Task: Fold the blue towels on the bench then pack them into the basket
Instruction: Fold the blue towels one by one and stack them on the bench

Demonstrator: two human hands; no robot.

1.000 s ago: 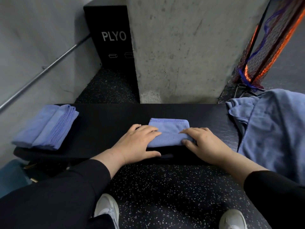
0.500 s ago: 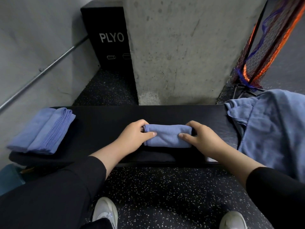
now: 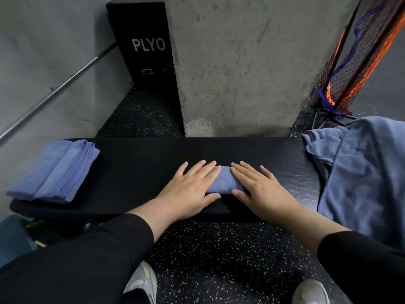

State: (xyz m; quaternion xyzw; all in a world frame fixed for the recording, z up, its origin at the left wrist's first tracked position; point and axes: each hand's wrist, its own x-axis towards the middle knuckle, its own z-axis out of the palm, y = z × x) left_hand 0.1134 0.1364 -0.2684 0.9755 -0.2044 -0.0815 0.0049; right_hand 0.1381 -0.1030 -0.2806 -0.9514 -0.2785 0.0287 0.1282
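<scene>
A small folded blue towel (image 3: pixel 224 180) lies on the black bench (image 3: pixel 140 163), near its front edge. My left hand (image 3: pixel 190 189) lies flat on the towel's left part with straight fingers. My right hand (image 3: pixel 262 189) presses flat on its right part the same way. Two folded blue towels (image 3: pixel 55 172) lie side by side at the bench's left end. A heap of unfolded blue towels (image 3: pixel 363 172) covers the bench's right end. No basket shows clearly.
A concrete pillar (image 3: pixel 241 62) rises just behind the bench. A black PLYO box (image 3: pixel 142 44) stands at the back left beside a grey wall with a metal rail (image 3: pixel 57 91). Orange and blue netting (image 3: pixel 359 55) hangs at the right. My white shoes stand on the speckled floor (image 3: pixel 219 260).
Half a second ago both hands gripped the towel's ends, folding it over. Now both palms lie flat on the narrower folded towel, pressing it down.
</scene>
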